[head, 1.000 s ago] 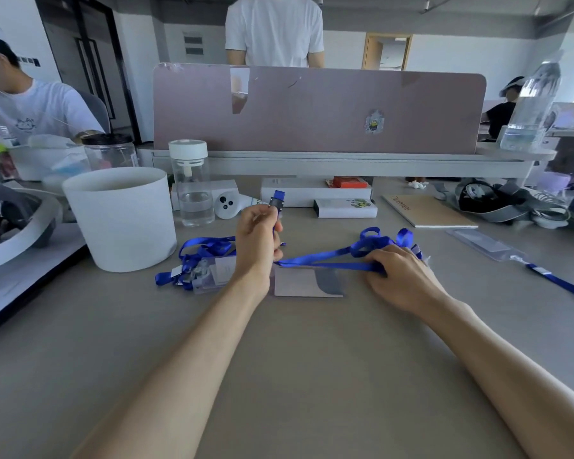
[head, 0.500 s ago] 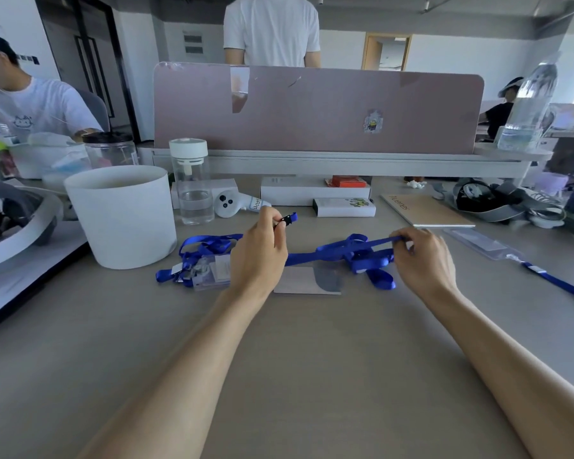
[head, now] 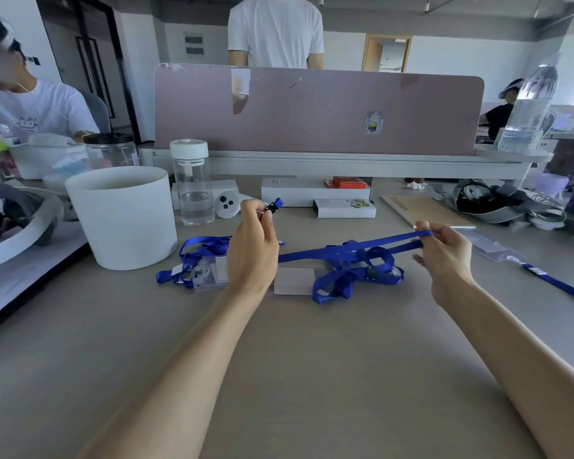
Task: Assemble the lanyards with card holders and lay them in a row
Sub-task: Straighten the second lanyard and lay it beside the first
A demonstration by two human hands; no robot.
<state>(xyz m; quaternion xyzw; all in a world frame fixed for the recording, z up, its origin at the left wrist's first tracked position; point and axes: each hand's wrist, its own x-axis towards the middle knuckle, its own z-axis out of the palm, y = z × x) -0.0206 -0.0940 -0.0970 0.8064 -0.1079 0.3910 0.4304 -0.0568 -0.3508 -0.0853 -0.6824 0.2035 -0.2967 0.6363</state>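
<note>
My left hand (head: 252, 250) pinches the clip end (head: 274, 206) of a blue lanyard above the desk. My right hand (head: 444, 256) grips the same lanyard's strap (head: 352, 250), which is stretched between both hands. Below it more blue strap lies tangled in loops (head: 355, 279) beside a clear card holder (head: 294, 280). A second pile of blue lanyards with card holders (head: 196, 266) lies left of my left hand. At the right, one card holder (head: 491, 248) lies flat with a blue lanyard (head: 560, 286) attached.
A white bucket (head: 123, 217) and a water bottle (head: 193, 183) stand at the back left. White boxes (head: 315, 192), a brown notebook (head: 421, 210) and a headset (head: 487, 200) lie along the back. A pink divider (head: 312, 111) closes the desk's far side, with people beyond.
My right hand lifted off the desk and drew the strap to the right, pulling it taut. My left hand turned the clip end from upright to pointing right.
</note>
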